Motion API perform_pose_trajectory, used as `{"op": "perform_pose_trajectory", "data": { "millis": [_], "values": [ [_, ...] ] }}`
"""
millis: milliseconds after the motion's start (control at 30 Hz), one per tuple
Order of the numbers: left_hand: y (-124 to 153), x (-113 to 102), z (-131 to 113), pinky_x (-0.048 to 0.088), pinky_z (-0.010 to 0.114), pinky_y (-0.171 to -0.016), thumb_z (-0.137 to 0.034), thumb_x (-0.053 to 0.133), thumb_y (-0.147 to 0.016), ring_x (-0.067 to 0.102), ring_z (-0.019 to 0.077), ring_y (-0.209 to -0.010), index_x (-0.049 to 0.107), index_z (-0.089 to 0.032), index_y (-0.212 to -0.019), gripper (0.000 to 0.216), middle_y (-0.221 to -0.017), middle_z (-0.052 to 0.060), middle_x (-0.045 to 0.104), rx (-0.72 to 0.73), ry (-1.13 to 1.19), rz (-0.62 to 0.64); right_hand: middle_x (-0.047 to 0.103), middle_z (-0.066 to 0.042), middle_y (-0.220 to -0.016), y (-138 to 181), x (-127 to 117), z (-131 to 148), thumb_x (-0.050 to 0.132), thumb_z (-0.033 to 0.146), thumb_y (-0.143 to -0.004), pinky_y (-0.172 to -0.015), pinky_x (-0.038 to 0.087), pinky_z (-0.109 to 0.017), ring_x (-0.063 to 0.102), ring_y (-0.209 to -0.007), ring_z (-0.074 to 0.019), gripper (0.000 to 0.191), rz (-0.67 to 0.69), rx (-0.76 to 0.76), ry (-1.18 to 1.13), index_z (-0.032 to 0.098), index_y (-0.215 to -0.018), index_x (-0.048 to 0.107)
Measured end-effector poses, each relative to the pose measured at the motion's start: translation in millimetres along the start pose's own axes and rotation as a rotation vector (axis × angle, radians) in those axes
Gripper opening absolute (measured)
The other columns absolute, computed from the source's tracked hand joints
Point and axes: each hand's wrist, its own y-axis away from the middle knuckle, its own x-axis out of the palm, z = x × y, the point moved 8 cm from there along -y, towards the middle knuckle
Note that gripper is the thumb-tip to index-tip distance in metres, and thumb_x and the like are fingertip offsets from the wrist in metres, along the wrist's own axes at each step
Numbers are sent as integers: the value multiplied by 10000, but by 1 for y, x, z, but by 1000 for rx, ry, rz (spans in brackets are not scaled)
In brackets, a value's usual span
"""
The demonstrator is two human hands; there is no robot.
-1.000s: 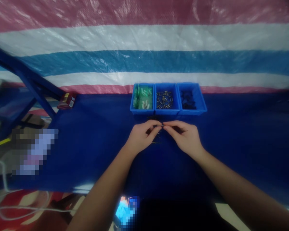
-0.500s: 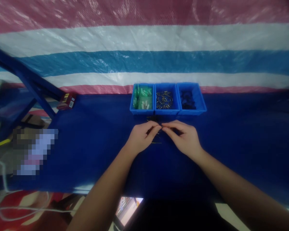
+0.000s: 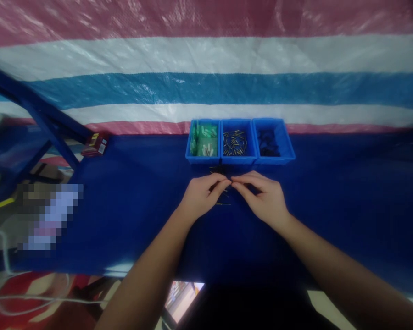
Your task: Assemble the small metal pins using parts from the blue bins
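Fingertip to fingertip, my left hand (image 3: 203, 195) and my right hand (image 3: 264, 196) meet above the blue table, just in front of three joined bins. Both hands are closed in a pinch. What sits between the fingertips is tiny and dark, too small to name. Under and beside my left hand lie several thin brass-coloured pins (image 3: 223, 204), partly hidden by the fingers. The middle bin (image 3: 238, 160) holds many slim brass-and-dark pins (image 3: 234, 142). In the left bin (image 3: 203, 160) are small white pieces (image 3: 207, 150) with green plastic bags. Dark small parts (image 3: 267, 142) lie in the right bin (image 3: 289, 146).
A dark red box (image 3: 95, 144) stands at the table's back left, near a blue metal frame (image 3: 44, 119). Striped plastic sheeting (image 3: 206, 87) hangs behind the table. Below the front edge is a lit phone-like screen (image 3: 183, 300), with a white cable (image 3: 55, 299) to its left.
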Motion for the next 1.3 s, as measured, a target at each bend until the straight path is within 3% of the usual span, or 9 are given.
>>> {"op": "perform_pose_trajectory", "data": {
  "millis": [233,533,733,1100,1300],
  "values": [
    [0,-1,-2,543,206,-695,-285,660,-944,665,95,-648,755,-219,-1015,136,-824,-2,760,6,13,-48,795,-34,-938,2,0,-14,743,264,-878,-754,610,-343,747,-844,-199,113,-12,126,-70,246,-976,797],
    [1,1,3,497,210,-631,-345,601,-981,655,100,-644,724,-199,-953,193,-812,-2,748,-22,-21,3,794,-32,-931,0,1,-6,726,252,-890,-759,609,-348,741,-830,-195,107,12,70,-30,256,-972,795],
    [2,1,1,465,190,-584,-303,670,-931,565,72,-530,716,-226,-1078,172,-629,-60,627,1,-5,-42,792,-35,-937,1,1,-12,730,253,-883,-752,608,-342,747,-843,-198,113,-3,127,-76,243,-974,796],
    [0,3,1,481,201,-624,-339,587,-991,644,94,-637,723,-197,-940,203,-799,-6,735,-17,-24,36,791,-51,-932,1,3,-6,733,217,-884,-760,596,-331,742,-834,-191,113,21,73,-48,218,-975,800],
    [3,2,2,478,178,-612,-282,666,-937,589,70,-551,704,-220,-1086,166,-635,-66,625,-2,-2,-24,792,-40,-937,2,3,-17,741,249,-880,-751,597,-328,746,-842,-193,111,7,144,-97,223,-972,797]
  ]
}}
